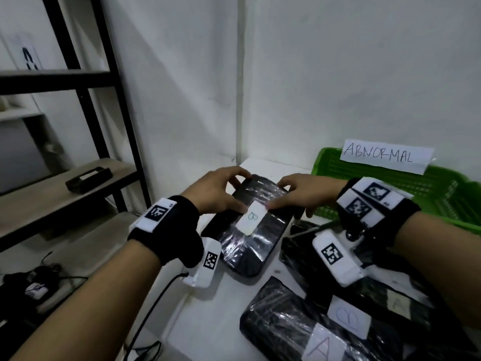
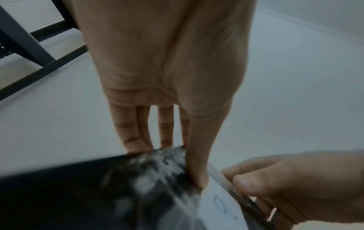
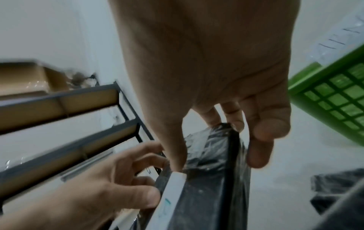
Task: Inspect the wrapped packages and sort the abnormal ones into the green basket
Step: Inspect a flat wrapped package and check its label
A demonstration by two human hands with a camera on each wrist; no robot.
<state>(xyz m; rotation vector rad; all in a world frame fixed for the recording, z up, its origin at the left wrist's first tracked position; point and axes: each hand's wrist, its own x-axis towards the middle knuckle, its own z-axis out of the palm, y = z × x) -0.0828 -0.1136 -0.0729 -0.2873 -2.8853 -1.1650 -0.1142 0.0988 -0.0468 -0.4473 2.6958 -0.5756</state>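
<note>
A black package (image 1: 250, 230) in clear wrap carries a white label (image 1: 251, 217) marked "B". Both hands grip its far end, thumbs on top beside the label and fingers curled over the far edge. My left hand (image 1: 235, 194) holds the left corner and my right hand (image 1: 279, 194) the right corner. In the left wrist view the thumb (image 2: 199, 175) presses the package (image 2: 98, 194). In the right wrist view the fingers (image 3: 260, 140) wrap the package (image 3: 212, 179). The green basket (image 1: 416, 194), signed "ABNORMAL" (image 1: 385, 156), stands just right of it.
More wrapped black packages (image 1: 286, 321) with "A" and "B" labels lie on the white table (image 1: 208, 321) at the front right. A black metal shelf (image 1: 65, 183) holding a dark item (image 1: 88, 179) stands to the left. The wall corner is close behind.
</note>
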